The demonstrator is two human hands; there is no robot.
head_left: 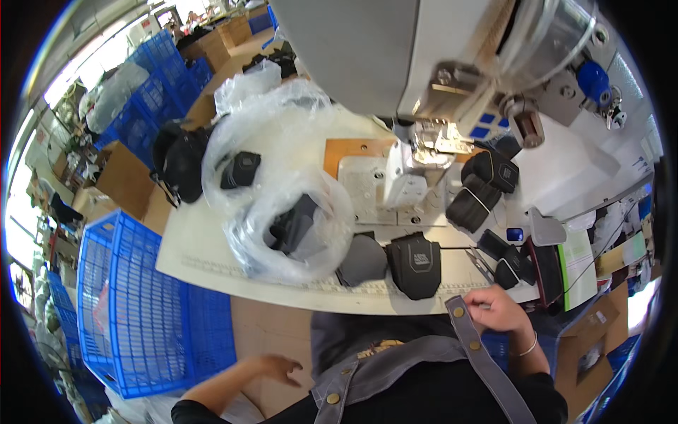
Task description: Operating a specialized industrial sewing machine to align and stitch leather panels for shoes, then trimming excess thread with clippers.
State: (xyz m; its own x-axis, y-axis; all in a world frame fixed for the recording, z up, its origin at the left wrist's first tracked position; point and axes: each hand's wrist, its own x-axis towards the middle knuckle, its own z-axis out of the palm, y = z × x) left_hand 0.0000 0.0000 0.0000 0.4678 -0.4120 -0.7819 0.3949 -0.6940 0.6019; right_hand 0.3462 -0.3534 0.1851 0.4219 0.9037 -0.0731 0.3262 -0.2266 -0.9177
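My left hand (pixel 280 369) hangs low in front of the table, beside the blue crate, with nothing in it and its fingers loosely apart. At the table's front edge, my right hand (pixel 498 309) is closed, its fingers curled next to the end of a grey apron strap (pixel 474 345) with brass buttons. What those fingers hold, if anything, is hidden. Beyond it on the table lie a black fabric pouch (pixel 414 267) with a light emblem, a dark grey rounded piece (pixel 362 261) and tweezers (pixel 482 266). A clear plastic bag (pixel 328 244) holds dark pieces.
A sewing machine (pixel 417 169) stands over the white table (pixel 191 244). To its right sit bundled black pieces (pixel 472 203) and a small blue object (pixel 515 234). A blue crate (pixel 152 318) is at the left. A cardboard box (pixel 593 328) stands at the lower right.
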